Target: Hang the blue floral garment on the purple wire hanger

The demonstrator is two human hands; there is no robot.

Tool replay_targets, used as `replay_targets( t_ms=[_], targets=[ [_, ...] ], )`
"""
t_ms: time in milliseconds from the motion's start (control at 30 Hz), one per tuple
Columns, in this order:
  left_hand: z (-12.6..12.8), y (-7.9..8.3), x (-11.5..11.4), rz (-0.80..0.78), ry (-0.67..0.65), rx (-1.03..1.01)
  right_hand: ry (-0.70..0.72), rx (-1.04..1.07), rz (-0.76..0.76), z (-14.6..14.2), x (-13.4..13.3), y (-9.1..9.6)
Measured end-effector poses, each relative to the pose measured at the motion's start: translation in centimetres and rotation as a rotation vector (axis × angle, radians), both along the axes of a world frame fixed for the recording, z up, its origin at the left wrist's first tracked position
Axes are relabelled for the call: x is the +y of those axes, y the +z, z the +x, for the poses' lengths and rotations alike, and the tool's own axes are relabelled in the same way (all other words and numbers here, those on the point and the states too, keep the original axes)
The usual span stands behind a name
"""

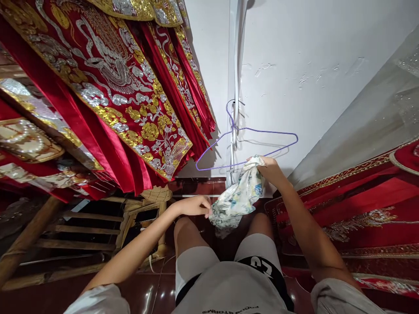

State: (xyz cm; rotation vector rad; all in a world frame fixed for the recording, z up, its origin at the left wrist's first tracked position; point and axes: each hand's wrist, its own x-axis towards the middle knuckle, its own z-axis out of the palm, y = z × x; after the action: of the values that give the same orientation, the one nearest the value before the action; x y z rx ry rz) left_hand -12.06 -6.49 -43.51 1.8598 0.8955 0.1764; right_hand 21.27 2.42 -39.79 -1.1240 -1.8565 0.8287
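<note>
A thin, white floral-print cloth (237, 196) with green and blue patterns hangs bunched between my two hands. My right hand (264, 165) grips its upper end, close to the lower bar of a purple hanger (266, 131). Whether that hand also touches the bar, I cannot tell. Lower down on the other side, my left hand (198, 206) pinches the cloth's edge between thumb and fingers. The hanger is hooked on a pale vertical strip (234, 56) against the wall, and nothing hangs on it.
Red garments with gold and silver embroidery (121, 83) hang at the left. Beneath them stands a bamboo frame (85, 229). More red embroidered fabric (366, 205) lies along the right, under translucent sheeting (369, 96). A white wall (310, 48) rises ahead; the floor (153, 288) is dark red tile.
</note>
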Motion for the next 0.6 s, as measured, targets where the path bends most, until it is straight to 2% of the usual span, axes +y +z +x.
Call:
replay_targets(
  t_ms=[100,233,333,400,533,600],
  targets=[
    [2.6,-0.4,0.8,0.17,0.182,-0.234,0.099,0.036,-0.083,-0.4,-0.6,1.0],
    [7.8,-2.9,2.5,0.212,0.374,-0.414,0.172,0.069,-0.167,-1.0,-1.1,1.7],
    [10.9,-5.0,3.1,0.137,0.33,-0.476,0.183,0.126,-0.216,-0.7,-1.3,2.0],
    [12.1,-5.6,3.3,0.069,0.28,-0.53,0.174,0.157,-0.216,-0.4,-1.5,2.2],
    [12.8,-5.3,3.8,0.106,0.421,-0.709,0.166,0.213,-0.209,-0.2,-1.8,2.3],
    [13.0,-5.2,4.1,0.111,0.414,-0.665,0.171,0.214,-0.224,-0.3,-1.9,2.1]
  ],
)
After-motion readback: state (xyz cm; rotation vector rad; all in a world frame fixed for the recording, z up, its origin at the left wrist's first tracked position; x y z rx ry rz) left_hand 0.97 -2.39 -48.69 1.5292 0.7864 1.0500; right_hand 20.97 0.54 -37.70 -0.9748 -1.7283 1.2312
